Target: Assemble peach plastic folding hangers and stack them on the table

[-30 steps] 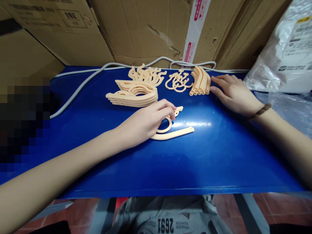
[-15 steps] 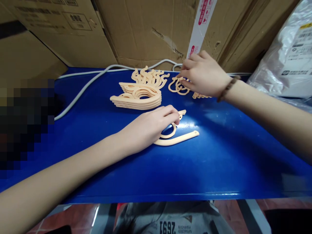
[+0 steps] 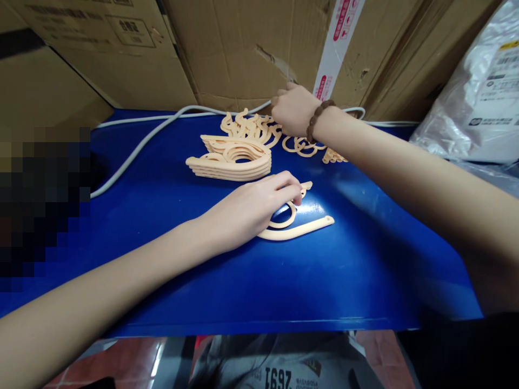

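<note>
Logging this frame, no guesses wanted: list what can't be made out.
Head view, the only one:
Fingertips of the right hand sit behind its back; whether it holds any hooks cannot be told.
The left hand covers part of the loose hanger piece; its grip is unclear.
The small curved pieces lie mostly behind the right forearm.
A pixelated block masks the left side.

Only thing I can actually read is 2691, upside down on the grey bag (image 3: 284,367) by my knees. The box labels (image 3: 130,32) are too blurry.
</note>
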### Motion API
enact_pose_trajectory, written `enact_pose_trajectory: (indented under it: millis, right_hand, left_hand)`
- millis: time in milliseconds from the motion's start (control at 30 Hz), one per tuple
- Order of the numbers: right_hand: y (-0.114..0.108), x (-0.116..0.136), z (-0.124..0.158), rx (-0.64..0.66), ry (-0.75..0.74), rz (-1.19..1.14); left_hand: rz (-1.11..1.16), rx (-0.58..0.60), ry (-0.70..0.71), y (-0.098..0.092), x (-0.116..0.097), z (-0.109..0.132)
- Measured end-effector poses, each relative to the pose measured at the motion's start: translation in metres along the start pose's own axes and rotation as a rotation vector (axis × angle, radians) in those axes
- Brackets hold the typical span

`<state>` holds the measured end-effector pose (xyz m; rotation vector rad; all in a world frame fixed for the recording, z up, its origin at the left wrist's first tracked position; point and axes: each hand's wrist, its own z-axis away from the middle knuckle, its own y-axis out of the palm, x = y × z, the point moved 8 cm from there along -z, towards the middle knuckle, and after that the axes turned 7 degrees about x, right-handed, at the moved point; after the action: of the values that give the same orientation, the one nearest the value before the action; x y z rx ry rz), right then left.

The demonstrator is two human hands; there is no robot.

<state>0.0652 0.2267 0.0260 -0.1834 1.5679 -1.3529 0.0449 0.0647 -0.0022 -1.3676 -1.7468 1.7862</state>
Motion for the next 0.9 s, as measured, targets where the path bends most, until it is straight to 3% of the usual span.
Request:
enact_pose_trajectory:
  millis: [300,567,600,700,900]
  right_hand:
    - [-0.026,-0.015,0.035,-0.162,-0.075,-0.089]
    - [-0.043,-0.053,0.115,-0.325,0.124,-0.364]
    - [-0.042,-0.056,0.128,-0.358,0.155,-0.459]
    - [-0.021,-0.063,0.164,-0.455,0.282,-1.262]
    - [0.013,-0.019,0.190,-0.404,0.325,-1.926]
  left_hand:
    - [-0.001,0.024,-0.001,-0.001,0.000,-0.001]
    - [-0.127,0.031,0.002,-0.001,-0.001,0.001]
    - [-0.151,0.024,0.012,-0.001,-0.003,0.000]
    - [-0.184,-0.019,0.050,-0.004,-0.014,0.000]
    - [-0.122,-0.047,0.044,0.000,-0.031,-0.001]
